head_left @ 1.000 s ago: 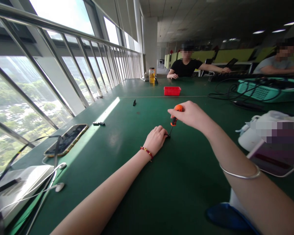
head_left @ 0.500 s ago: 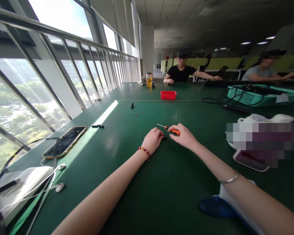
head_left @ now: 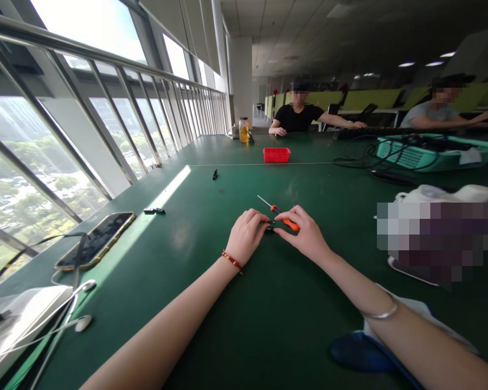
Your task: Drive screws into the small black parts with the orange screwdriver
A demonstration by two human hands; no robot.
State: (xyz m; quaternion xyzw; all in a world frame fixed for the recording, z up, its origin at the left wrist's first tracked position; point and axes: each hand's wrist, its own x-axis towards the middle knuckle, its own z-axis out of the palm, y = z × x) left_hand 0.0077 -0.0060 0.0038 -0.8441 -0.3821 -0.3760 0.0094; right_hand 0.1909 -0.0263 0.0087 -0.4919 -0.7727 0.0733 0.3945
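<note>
My right hand point(head_left: 303, 232) holds a screwdriver point(head_left: 285, 218) with an orange and black handle, its thin metal shaft pointing away to the upper left. The thumb and forefinger of that hand reach toward a small black part point(head_left: 270, 228) just above the green table point(head_left: 211, 325). From the other side my left hand point(head_left: 246, 232), with a red beaded bracelet at the wrist, pinches the same small part. Fingers cover most of it, so its kind is unclear. More small black pieces point(head_left: 154, 211) lie to the left, and another black piece point(head_left: 215, 174) stands farther off.
A phone point(head_left: 100, 241), white earphones point(head_left: 83, 323) and a white packet point(head_left: 32, 314) lie at left. Ahead is a red tray point(head_left: 276, 155); behind it sits a person in black point(head_left: 299, 117). A teal basket point(head_left: 427, 154) with cables and a partly blurred white bag point(head_left: 415, 195) are at right.
My left hand has lifted slightly off the table with the small black part. My right hand's fingers have come closer to it, and the screwdriver tilts more steeply.
</note>
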